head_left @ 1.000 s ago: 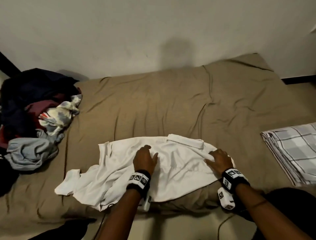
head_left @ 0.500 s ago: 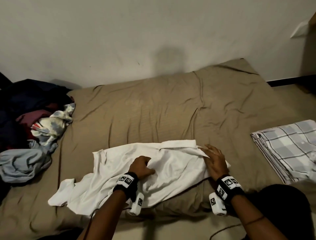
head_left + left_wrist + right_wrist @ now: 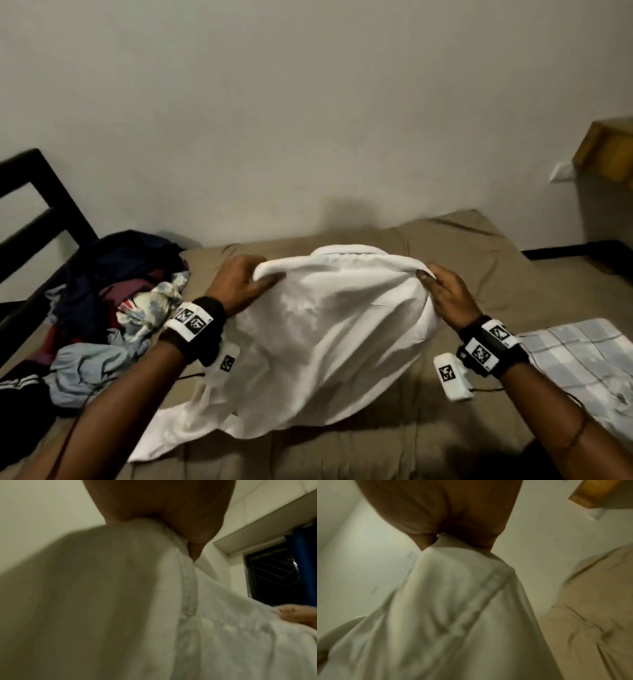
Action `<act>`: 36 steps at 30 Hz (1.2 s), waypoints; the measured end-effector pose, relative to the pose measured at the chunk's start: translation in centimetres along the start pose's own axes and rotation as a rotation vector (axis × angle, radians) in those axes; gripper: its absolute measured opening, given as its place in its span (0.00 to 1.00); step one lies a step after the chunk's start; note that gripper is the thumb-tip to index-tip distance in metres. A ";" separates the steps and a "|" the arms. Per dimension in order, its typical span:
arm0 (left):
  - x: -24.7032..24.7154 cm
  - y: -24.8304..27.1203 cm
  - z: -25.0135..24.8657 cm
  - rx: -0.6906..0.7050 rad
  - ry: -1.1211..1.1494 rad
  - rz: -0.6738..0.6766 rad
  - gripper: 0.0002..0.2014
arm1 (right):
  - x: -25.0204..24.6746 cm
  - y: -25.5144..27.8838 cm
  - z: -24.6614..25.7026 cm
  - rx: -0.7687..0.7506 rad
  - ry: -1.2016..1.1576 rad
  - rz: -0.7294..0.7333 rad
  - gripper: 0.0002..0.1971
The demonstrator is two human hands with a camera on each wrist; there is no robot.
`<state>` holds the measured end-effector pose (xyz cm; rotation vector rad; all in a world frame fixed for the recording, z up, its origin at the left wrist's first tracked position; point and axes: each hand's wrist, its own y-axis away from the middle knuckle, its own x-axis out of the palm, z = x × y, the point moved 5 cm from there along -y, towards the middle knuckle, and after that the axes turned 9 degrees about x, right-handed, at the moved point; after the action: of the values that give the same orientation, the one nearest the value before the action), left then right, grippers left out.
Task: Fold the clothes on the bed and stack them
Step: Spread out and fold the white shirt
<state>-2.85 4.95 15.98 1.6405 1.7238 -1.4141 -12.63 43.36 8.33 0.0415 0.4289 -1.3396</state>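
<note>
A white shirt point(image 3: 329, 335) hangs lifted above the tan bed point(image 3: 486, 267), its collar edge on top and its lower part trailing on the sheet. My left hand point(image 3: 245, 282) grips the shirt's upper left edge. My right hand point(image 3: 442, 287) pinches the upper right edge. In the left wrist view the left hand point(image 3: 171, 513) holds the white shirt point(image 3: 137, 615) along a seam. The right wrist view has the right hand point(image 3: 447, 517) bunching the white shirt point(image 3: 447, 615) from above.
A heap of unfolded clothes point(image 3: 102, 308) lies at the bed's left end beside a dark bed frame point(image 3: 41, 212). A folded checked cloth point(image 3: 582, 363) sits at the right. A wooden piece of furniture point(image 3: 609, 150) stands by the wall at far right.
Both hands have taken hold of the shirt's far edge and raised it off the bed; earlier they lay on it while it was spread flat. The head view has tilted upward.
</note>
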 end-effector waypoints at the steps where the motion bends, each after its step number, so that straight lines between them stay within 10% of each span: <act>1: -2.6 -1.0 -0.9 0.008 -0.085 -0.046 0.20 | -0.2 -1.1 2.6 -0.004 -0.004 0.033 0.09; 9: -19.7 -5.7 -5.2 0.011 -0.613 -0.170 0.32 | -3.1 -6.5 19.2 0.007 0.267 0.427 0.16; 14: -24.1 -4.2 -6.3 -0.018 -0.684 -0.117 0.38 | -4.7 -8.5 21.3 -0.098 0.505 0.285 0.08; 17: -24.9 -2.8 -6.1 -0.041 -0.539 -0.110 0.41 | -5.2 -8.3 19.9 -0.116 0.633 0.163 0.12; 23: -24.2 1.3 -6.7 -0.191 -0.413 0.076 0.43 | -7.2 -4.7 21.0 -0.116 0.175 0.036 0.12; 30: -25.2 8.4 -8.9 -0.209 0.401 0.280 0.25 | -11.8 1.3 23.6 -0.067 0.076 0.156 0.09; 36: -23.3 6.3 -5.9 -0.183 0.613 0.328 0.35 | -12.4 -1.7 21.0 0.122 -0.037 0.188 0.13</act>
<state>10.79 -3.58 34.88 2.2674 1.6921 -0.6142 -10.41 48.82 32.10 0.1547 0.3041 -1.1777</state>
